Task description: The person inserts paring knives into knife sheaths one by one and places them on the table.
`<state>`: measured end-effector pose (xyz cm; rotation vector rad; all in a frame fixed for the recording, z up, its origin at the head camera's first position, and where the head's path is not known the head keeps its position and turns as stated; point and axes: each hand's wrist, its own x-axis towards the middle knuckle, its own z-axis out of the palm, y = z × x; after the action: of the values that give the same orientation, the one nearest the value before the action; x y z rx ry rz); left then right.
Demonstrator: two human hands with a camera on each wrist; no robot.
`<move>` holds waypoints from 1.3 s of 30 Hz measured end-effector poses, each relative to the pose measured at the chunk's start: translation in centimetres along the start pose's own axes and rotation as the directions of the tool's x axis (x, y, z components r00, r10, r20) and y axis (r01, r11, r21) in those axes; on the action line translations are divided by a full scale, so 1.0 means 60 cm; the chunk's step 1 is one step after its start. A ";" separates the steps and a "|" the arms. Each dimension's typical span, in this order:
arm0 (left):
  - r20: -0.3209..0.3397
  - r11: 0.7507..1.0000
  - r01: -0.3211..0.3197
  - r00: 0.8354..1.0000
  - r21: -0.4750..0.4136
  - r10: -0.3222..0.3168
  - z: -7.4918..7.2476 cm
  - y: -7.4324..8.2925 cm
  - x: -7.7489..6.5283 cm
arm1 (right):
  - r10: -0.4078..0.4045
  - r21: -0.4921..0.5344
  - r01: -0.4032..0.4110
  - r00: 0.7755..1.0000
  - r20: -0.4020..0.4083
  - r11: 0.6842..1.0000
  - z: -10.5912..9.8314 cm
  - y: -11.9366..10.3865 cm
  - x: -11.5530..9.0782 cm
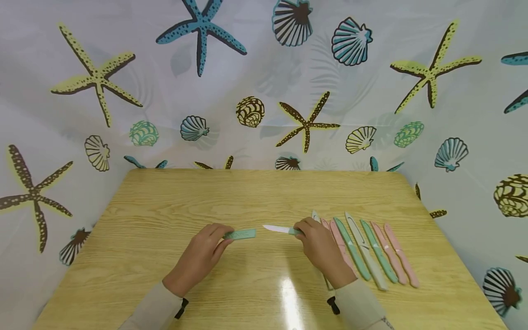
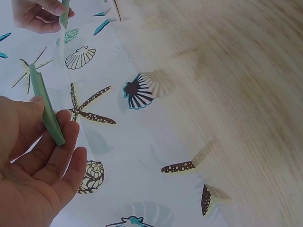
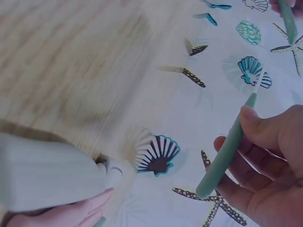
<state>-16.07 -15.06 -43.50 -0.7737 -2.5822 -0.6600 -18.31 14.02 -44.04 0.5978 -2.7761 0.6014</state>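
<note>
- Our left hand reaches forward from its beige sleeve over the wooden table, knuckles up, left of the table's middle.
- Its fingers and thumb pinch one end of a green knife sheath; the sheath points rightward, toward the other hand. In the left wrist view we see the same sheath held between the thumb and the curled fingertips.
- Our right hand reaches in likewise, just right of the table's middle, fingers curled round the green handle of a small knife.
- The knife's white blade points left, toward the open end of the sheath; the tip and the sheath are near but apart.
- In the right wrist view we see the handle lying across the fingers with the thumb on top.
- Just right of the right hand, a row of knives in pink, green and pale sheaths lies side by side on the table.
- A seashell-and-starfish curtain hangs behind the table.
</note>
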 end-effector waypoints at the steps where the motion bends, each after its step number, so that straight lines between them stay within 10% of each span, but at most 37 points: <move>1: 0.001 1.000 0.002 1.000 -0.003 -0.002 0.000 0.000 0.000 | -0.007 -0.005 0.007 1.000 -0.005 1.000 -0.004 -0.002 -0.005; 25: 0.007 1.000 -0.013 1.000 -0.021 0.013 0.008 0.005 0.001 | -0.143 0.006 0.145 0.983 -0.119 0.989 -0.014 -0.033 -0.026; 39: 0.047 0.997 -0.076 0.996 0.000 0.076 0.031 0.020 0.000 | -0.145 -0.032 0.144 0.988 -0.047 0.989 -0.003 -0.053 -0.030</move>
<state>-15.72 -13.21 -44.64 -0.8918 -2.5807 -0.6233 -15.28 12.08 -43.35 0.7597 -2.6626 0.5364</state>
